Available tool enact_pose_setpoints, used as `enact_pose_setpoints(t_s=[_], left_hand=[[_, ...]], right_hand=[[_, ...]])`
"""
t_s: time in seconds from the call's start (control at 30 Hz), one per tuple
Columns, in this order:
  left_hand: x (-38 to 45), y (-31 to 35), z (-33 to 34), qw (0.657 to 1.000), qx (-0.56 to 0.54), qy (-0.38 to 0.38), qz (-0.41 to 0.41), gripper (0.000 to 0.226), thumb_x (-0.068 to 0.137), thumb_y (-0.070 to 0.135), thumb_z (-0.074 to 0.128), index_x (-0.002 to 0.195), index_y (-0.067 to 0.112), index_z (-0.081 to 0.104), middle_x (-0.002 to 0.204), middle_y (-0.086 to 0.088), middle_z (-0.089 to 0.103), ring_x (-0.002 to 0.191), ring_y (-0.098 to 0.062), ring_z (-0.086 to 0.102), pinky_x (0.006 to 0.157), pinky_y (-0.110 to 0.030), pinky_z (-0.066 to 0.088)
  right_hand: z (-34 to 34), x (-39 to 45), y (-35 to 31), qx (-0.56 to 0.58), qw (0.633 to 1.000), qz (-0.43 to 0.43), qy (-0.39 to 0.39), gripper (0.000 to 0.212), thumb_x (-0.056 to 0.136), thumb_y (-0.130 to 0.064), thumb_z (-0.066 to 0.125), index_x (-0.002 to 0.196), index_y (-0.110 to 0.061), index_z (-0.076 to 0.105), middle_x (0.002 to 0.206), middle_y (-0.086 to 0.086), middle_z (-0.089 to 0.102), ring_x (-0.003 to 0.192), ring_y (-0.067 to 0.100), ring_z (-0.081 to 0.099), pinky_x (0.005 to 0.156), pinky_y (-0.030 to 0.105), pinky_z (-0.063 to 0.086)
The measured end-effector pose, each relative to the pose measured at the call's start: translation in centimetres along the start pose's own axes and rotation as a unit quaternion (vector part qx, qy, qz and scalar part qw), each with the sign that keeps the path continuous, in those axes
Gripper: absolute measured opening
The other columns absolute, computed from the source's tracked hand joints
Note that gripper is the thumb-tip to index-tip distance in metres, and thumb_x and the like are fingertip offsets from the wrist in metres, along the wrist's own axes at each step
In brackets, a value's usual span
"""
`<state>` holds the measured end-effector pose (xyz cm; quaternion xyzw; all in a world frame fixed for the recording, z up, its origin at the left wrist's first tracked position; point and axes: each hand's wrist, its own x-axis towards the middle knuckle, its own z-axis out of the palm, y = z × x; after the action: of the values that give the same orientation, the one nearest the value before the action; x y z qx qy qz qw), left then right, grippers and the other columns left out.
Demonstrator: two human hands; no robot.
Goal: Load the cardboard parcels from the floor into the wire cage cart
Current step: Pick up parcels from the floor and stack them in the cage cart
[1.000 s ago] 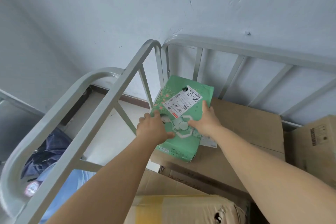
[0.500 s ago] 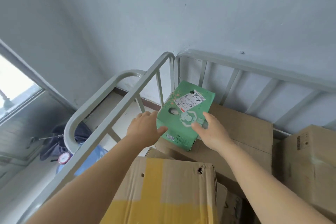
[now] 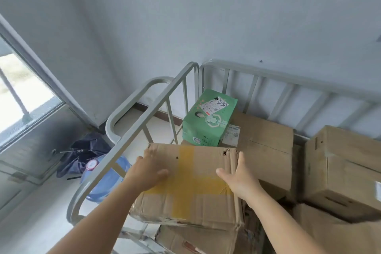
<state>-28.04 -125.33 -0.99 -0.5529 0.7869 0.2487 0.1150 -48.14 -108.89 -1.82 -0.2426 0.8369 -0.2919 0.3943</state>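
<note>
Step in hand: we judge that we are seating the taped carton (image 3: 189, 183) on the stack at the near left of the cage cart (image 3: 288, 80).
Left hand (image 3: 147, 171): spread flat on the carton's top near its left edge, fingers wide, pressing and not gripping.
Right hand (image 3: 239, 179): open, set against the carton's right edge, thumb across the top; it grips nothing.
Carton position: inside the cart, resting on a lower brown carton (image 3: 198, 239), its near edge crushed and sagging.
Other parcels: the green box (image 3: 208, 121) sits at the far left corner on a flat brown carton (image 3: 266, 142); further brown cartons (image 3: 342, 171) fill the right side.
Technique: we keep both palms low and push level, so that the soft near edge does not fold; we square the carton to the left rail (image 3: 132, 140).
Edges: the left rail runs just beside the left hand; we keep knuckles clear of it.
Open room: space is visible above the flat brown carton, between the green box and the right cartons; the far rail stands behind it.
Outside the cart: a blue water bottle (image 3: 103, 179) and a dark umbrella (image 3: 82, 154) lie on the floor to the left.
</note>
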Motion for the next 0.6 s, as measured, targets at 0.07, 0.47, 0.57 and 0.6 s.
enact_pose_setpoints(t_s=[0.07,0.47,0.57,0.6], left_hand=[[0.1,-0.6,0.3,1.000,-0.023,-0.002,-0.014,0.089,0.081,0.049,0.067,0.145,0.008,0.021,0.125,-0.011,0.053,0.109,-0.027,0.055,0.081,-0.034,0.048],[-0.8,2.5,1.4,0.997,-0.065,-0.003,0.048,0.066,0.079,0.045,0.073,0.124,0.010,0.040,0.110,-0.002,0.055,0.095,-0.022,0.053,0.073,-0.031,0.044],[-0.8,5.6,1.3,0.994,-0.063,-0.003,0.084,0.061,0.080,0.043,0.072,0.121,0.011,0.042,0.110,-0.003,0.056,0.091,-0.019,0.049,0.071,-0.030,0.040],[-0.7,6.8,1.3,0.994,-0.062,-0.004,0.094,0.060,0.080,0.043,0.072,0.121,0.011,0.042,0.111,-0.003,0.056,0.091,-0.019,0.050,0.072,-0.030,0.040]], right_hand=[[0.8,-0.7,0.5,-0.003,1.000,0.029,0.011,0.098,0.091,-0.044,0.062,0.156,-0.013,-0.005,0.161,0.008,0.020,0.146,0.030,0.025,0.116,0.045,0.027],[-1.2,-3.9,2.7,0.019,0.990,0.096,0.101,0.090,0.092,-0.030,0.066,0.157,-0.022,0.004,0.158,0.006,0.028,0.138,0.031,0.038,0.108,0.043,0.037],[-3.9,-4.1,3.8,0.035,0.985,0.102,0.134,0.091,0.090,-0.030,0.068,0.157,-0.022,0.007,0.158,0.005,0.030,0.138,0.031,0.038,0.110,0.045,0.037],[-4.8,-4.0,4.2,0.040,0.983,0.106,0.144,0.091,0.090,-0.029,0.068,0.157,-0.023,0.007,0.158,0.005,0.030,0.138,0.030,0.038,0.110,0.046,0.037]])
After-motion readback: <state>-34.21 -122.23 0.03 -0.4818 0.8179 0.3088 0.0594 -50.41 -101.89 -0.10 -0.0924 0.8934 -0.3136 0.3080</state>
